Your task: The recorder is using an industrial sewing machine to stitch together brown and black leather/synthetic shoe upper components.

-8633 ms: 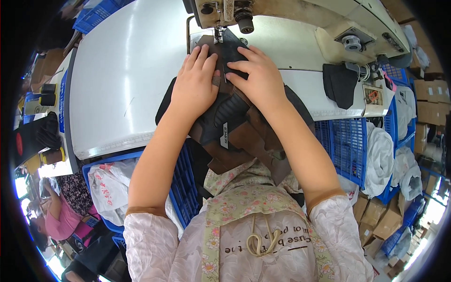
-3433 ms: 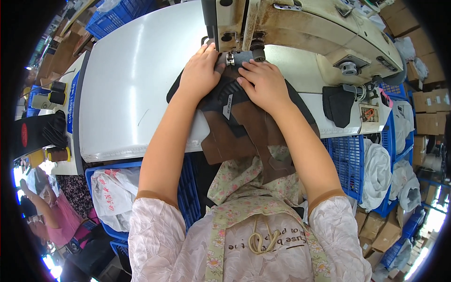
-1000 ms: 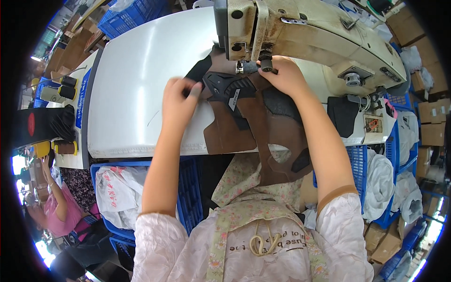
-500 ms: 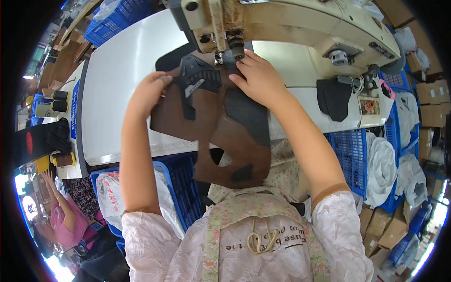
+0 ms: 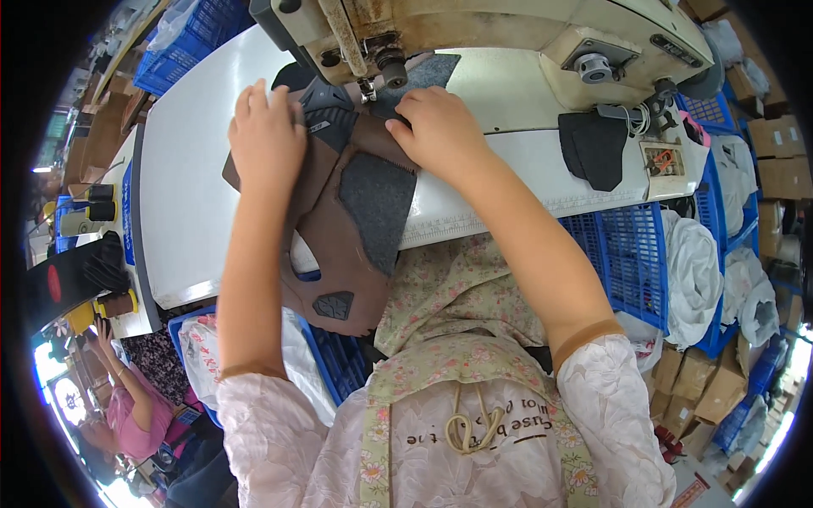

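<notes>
A brown leather-like shoe upper [image 5: 324,233] with dark grey felt-like patches lies under the sewing machine [image 5: 474,30], its lower end hanging over the table's front edge. The presser foot [image 5: 367,90] stands over it, beside a black ribbed overlay [image 5: 329,114]. My left hand [image 5: 268,140] lies over the upper's left part, fingers stretched out and slightly blurred. To the right of the presser foot, my right hand [image 5: 442,131] rests on the upper's edge, with thumb and fingers apart. My left palm hides part of the piece.
Black cut pieces [image 5: 591,151] lie on the white table [image 5: 190,186] at right. Blue crates [image 5: 614,254] with white bags stand below and beside it. Thread spools [image 5: 100,203] sit on a neighbouring table at left, where a person in pink [image 5: 140,415] works.
The upper has turned clockwise, its lower end swinging left. My left hand went from pinching its left edge to lying flat over it. My right hand stayed near the presser foot.
</notes>
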`<state>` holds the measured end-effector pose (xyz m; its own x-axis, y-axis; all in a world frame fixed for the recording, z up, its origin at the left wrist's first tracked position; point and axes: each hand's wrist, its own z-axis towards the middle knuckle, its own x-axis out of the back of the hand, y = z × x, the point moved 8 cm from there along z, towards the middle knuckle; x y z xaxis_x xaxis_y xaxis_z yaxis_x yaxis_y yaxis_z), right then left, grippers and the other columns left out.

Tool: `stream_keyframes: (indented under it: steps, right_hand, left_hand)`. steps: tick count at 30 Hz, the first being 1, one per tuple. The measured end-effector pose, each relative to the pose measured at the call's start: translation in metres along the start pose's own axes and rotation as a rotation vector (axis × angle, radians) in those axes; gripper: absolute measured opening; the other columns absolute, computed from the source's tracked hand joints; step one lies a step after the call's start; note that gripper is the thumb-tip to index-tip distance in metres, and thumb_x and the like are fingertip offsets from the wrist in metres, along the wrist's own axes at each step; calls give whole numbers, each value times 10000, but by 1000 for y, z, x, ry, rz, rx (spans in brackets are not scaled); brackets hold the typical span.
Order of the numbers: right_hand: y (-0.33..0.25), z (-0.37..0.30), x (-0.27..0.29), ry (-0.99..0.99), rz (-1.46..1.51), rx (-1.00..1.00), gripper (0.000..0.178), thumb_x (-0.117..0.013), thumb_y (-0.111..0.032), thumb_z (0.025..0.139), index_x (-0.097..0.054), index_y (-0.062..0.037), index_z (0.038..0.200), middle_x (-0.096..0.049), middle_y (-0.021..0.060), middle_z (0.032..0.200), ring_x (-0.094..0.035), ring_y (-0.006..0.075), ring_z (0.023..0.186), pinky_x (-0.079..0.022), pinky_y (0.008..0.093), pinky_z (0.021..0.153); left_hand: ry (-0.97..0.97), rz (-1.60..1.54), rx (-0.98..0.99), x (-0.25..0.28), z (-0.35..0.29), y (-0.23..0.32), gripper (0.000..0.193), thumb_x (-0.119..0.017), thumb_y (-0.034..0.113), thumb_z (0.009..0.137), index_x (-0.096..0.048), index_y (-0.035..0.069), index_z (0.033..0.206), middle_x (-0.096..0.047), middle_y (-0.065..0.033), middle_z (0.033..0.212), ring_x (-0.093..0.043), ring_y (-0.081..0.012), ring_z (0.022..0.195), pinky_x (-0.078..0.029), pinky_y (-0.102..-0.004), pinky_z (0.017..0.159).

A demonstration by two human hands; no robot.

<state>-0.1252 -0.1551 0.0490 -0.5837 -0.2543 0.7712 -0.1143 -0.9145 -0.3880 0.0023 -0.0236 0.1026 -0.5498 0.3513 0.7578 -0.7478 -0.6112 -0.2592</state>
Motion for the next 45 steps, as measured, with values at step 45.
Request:
stream_keyframes:
  steps: [45]
  right_hand:
    - [27,-1,-17,2,178,152,273,-694,-183,840,-737,-136,1105,-657,122,1147,-579,287,1151,-476,398,969]
  left_hand:
    - [-252,-505,-157,13,-31,116,288,-638,153,665,-697,1,902,-710,-156,1064,-662,-288,1065,-535,-449,913]
